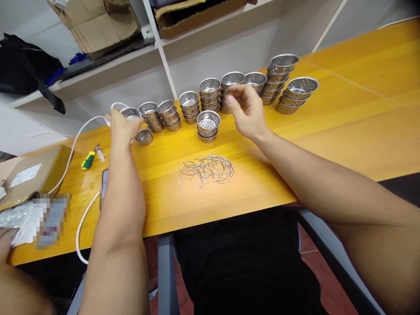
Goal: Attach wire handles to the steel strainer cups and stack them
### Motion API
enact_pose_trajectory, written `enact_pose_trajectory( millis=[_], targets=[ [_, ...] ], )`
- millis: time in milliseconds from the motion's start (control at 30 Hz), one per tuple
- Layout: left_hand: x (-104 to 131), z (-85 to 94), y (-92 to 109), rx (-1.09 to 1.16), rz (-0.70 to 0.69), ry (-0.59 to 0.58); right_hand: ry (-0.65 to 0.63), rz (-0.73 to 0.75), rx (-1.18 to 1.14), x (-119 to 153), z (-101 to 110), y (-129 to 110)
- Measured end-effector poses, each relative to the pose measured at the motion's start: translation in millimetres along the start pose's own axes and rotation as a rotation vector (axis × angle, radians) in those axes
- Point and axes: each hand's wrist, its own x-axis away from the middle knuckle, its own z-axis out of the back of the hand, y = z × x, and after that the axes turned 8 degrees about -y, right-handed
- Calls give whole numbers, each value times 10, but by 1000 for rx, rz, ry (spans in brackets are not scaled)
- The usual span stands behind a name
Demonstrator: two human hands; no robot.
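Observation:
At the left end of a row of perforated metal cups, my left hand point(123, 124) is closed at the side of a metal cup point(131, 112); its fingers partly hide that cup. A small perforated cup point(145, 137) stands just beside the hand. My right hand point(247, 109) hovers in front of a cup stack point(232, 78), fingers loosely curled and thumb apart, with nothing visible in it. A shorter stack of cups point(208, 123) stands forward of the row. Nearer to me lies a loose pile of curved metal wires point(210, 169).
Taller cup stacks point(282, 65) stand at the right. On the left are a green-and-yellow screwdriver point(88, 161), a white cable point(76, 140), a phone point(104, 186) and a cardboard box point(39, 173). Another person's arm point(19, 284) enters at lower left. Shelves point(223, 33) back the table.

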Motion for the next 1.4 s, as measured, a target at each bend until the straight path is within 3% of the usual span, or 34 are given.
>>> enact_pose_trajectory(
  millis=[33, 100, 200, 233, 300, 400, 467, 567, 867, 1000, 1067, 1200, 1400],
  targets=[
    [-1, 10, 162, -26, -23, 166, 11, 11, 7, 12, 43, -80],
    [11, -26, 472, 50, -217, 227, 11, 37, -2, 60, 130, -295],
    [83, -263, 746, 350, -339, -36, -26, 131, -27, 170, 215, -668],
    [121, -389, 764, 435, -342, -163, -110, 186, -39, 208, 216, -771],
    [215, -691, 699, 552, -356, -370, -385, 283, -58, 276, 167, -897],
    [381, -1157, 474, 650, -316, -501, -772, 320, 58, 360, -10, -875],
    [489, -1394, 341, 719, -231, -534, -913, 286, 225, 407, -136, -785],
    [606, -1588, 245, 811, -126, -591, -1006, 234, 409, 451, -247, -679],
    [614, -1734, 157, 840, -61, -464, -1010, 253, 261, 358, -263, -611],
    [575, -1805, 56, 738, -126, -453, -962, 229, 160, 339, -229, -555],
    [549, -1837, 18, 669, -176, -380, -939, 219, 114, 332, -208, -535],
    [478, -1897, -43, 499, -328, -146, -847, 219, 26, 328, -220, -483],
    [432, -1949, -71, 519, -416, -83, -627, 193, -152, 382, -443, -426]
  ],
)
